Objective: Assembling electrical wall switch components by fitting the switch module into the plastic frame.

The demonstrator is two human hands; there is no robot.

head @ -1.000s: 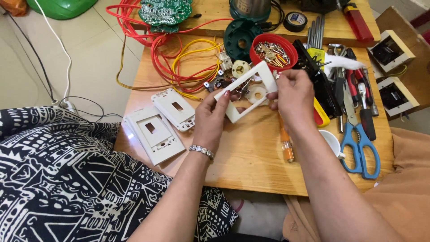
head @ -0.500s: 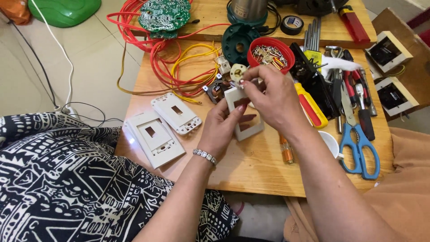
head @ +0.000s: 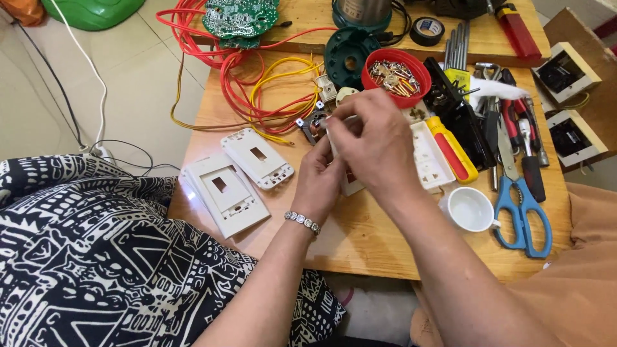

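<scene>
**White plate held between two hands at mid-desk**

White plastic is what we have in hand: a switch frame [head: 350, 186], mostly hidden, with only its lower corner showing below our palms. We hold it just above the wooden desk [head: 360, 238], near the middle. Our left hand [head: 319, 183], a beaded bracelet [head: 303, 222] on its wrist, comes up from the near edge, and its fingers are closed on the frame from below. Our right hand [head: 376, 144] lies over the top of the frame, fingers curled and pinched together at its upper edge; what they pinch there is too small to make out.

Two more white cover plates [head: 241, 177] lie flat side by side towards the desk's left edge, well apart from the hands. A tangle of red and yellow wires [head: 257, 96] sprawls over the far left corner, beside a green circuit board [head: 241, 16]. Just beyond our right hand sits a red bowl of screws [head: 395, 77]. Beside that hand, towards the right edge, lie a white socket strip [head: 429, 154], a red-and-yellow screwdriver [head: 453, 148], a small white cup [head: 470, 209] and blue-handled scissors [head: 524, 209].
</scene>
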